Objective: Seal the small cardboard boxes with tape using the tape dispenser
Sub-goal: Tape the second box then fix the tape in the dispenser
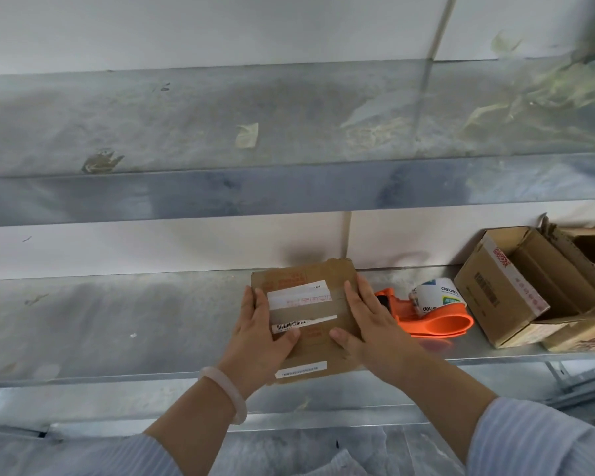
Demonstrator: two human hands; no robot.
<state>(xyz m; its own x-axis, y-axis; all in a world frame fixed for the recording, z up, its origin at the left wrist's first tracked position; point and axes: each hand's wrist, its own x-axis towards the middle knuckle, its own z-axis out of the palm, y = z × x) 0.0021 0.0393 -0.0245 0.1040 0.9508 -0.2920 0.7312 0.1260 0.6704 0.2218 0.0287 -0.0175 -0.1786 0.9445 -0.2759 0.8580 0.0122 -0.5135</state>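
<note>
The person holds a small brown cardboard box (318,341) with both hands on a grey metal shelf (117,321). The box lies flat near the front edge of the shelf, a little right of the middle of the scene, and its near end reaches the edge. Its top flaps are closed, and white labels (299,295), one with a barcode, are on the top face.

The left hand (258,333) lies on the left side of the box. Its fingers are straight along the left edge and the thumb presses on the top face. The right hand (370,324) lies in the same way on the right side, fingers straight along the right edge and thumb on top. Neither hand is curled round the box; both are open and pressing on it. A pale bracelet (227,389) is on the left wrist, and a light striped sleeve (529,438) covers the right forearm.

An orange plastic tape dispenser (440,324) lies on the shelf just to the right of the right hand, and no hand touches it. It carries a roll of white tape (437,293). Further right, at the far right of the shelf, stand open brown cardboard boxes (495,290), tilted against each other. Behind the shelf is a white wall (152,249), and above it is an upper metal shelf (220,190).
</note>
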